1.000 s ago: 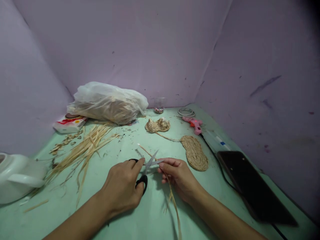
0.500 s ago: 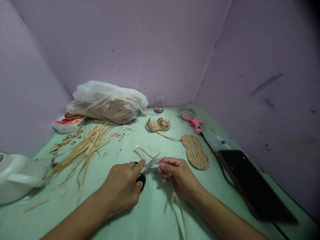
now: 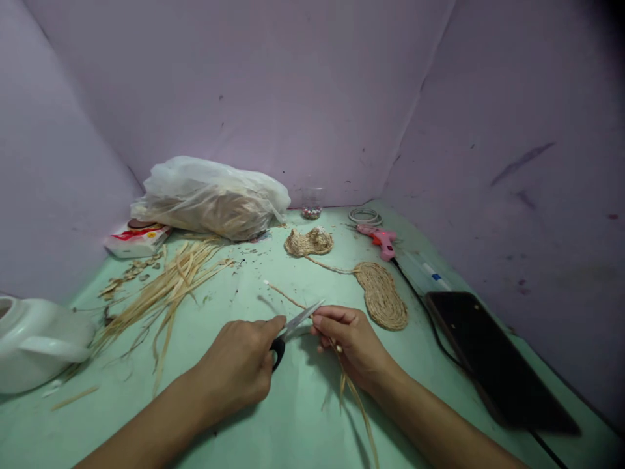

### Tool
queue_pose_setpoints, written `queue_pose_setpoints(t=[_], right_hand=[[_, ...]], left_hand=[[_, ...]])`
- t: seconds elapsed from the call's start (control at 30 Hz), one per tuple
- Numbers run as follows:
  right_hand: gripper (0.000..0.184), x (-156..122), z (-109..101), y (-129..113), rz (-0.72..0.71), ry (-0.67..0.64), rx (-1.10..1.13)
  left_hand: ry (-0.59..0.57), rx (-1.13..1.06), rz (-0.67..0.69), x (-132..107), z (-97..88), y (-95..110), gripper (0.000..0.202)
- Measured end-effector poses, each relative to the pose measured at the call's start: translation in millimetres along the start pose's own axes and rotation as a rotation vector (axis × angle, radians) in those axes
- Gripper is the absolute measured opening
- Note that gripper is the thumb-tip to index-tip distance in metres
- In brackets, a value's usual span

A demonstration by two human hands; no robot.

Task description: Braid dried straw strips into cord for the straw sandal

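My left hand [image 3: 247, 358] grips black-handled scissors [image 3: 299, 320] whose blades have come together beside the other hand's fingertips. Between the thumb and fingers of my right hand [image 3: 349, 335] is a thin twisted straw cord [image 3: 286, 296]. Its white-tipped far end points up and left, past the blades. Loose straw strands [image 3: 359, 397] hang below that hand toward the near edge. Beyond it lies a flat, coiled straw sole shape [image 3: 383, 296]. A cord runs from this to a second straw piece [image 3: 308, 241] with raised sides.
A pink glue gun [image 3: 378, 240], its black cable and a dark phone [image 3: 500, 358] lie at right. Loose straw [image 3: 161, 296] and a white pot-like vessel [image 3: 46, 345] occupy the left. At the back are a plastic bag [image 3: 209, 198], a bead cup [image 3: 311, 210] and a coil [image 3: 365, 217].
The scissor blades, spread apart before, have closed near the cord. The straw strands below my right hand have swung slightly right.
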State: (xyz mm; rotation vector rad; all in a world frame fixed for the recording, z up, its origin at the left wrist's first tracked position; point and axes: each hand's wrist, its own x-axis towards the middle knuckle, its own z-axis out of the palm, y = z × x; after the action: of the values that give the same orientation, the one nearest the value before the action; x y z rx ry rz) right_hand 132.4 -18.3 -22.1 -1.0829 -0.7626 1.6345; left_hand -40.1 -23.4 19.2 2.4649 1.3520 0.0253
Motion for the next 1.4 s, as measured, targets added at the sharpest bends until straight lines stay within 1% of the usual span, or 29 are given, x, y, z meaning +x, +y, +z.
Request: queue_pose_setpoints(t=[0.07,0.2,0.27,0.33,0.4,0.5,0.57,0.63,0.7,0.77,0.9,1.0,1.13,1.2,1.3,1.4], right_hand=[[0.013,0,1,1,-0.007,0.006,-0.016],[0.016,0,0,2,0.011,0.000,0.012],[0.019,0,-1,2,0.037,0.001,0.035],[0.022,0,-2,1,0.061,0.003,0.052],[0.023,1,-2,0,0.073,0.002,0.057],[0.023,0,-2,-1,0.069,-0.010,0.052],[0.022,-2,0,-1,0.071,-0.063,0.044],[0.021,-5,3,2,0.094,-0.148,0.029],[0.021,-8,6,4,0.135,-0.223,0.019],[0.023,-12,10,6,0.192,-0.266,0.027],[0.026,-15,11,5,0.285,-0.323,0.055],[0.024,-15,8,4,0.287,-0.343,0.030],[0.023,-14,7,5,0.261,-0.284,-0.023],[0.021,-15,8,4,0.253,-0.266,-0.059],[0.020,-18,10,4,0.221,-0.307,-0.078],[0.020,-18,10,4,0.195,-0.321,-0.050]], left_hand=[[0.046,0.040,-0.007,-1,0.1,1,0.041],[0.201,0.098,-0.066,-2,1.8,-2,0.054],[0.284,0.046,-0.100,-1,1.7,-5,0.054],[0.336,-0.053,-0.132,0,0.8,-8,0.050],[0.334,-0.218,-0.152,2,0.1,-9,0.042],[0.331,-0.634,-0.220,7,2.1,-5,0.034],[0.359,-0.951,-0.336,12,6.0,0,0.038],[0.408,-1.221,-0.437,17,11.1,5,0.044],[0.469,-1.402,-0.466,22,15.6,7,0.044],[0.535,-1.485,-0.465,25,17.6,7,0.043],[0.676,-1.453,-0.468,26,13.4,2,0.046],[0.720,-1.421,-0.448,25,8.8,-2,0.045],[0.708,-1.387,-0.417,24,6.7,-4,0.045],[0.694,-1.344,-0.441,25,7.2,-4,0.043],[0.643,-1.271,-0.483,27,10.3,-2,0.038],[0.568,-1.167,-0.440,29,13.7,-6,0.035]])
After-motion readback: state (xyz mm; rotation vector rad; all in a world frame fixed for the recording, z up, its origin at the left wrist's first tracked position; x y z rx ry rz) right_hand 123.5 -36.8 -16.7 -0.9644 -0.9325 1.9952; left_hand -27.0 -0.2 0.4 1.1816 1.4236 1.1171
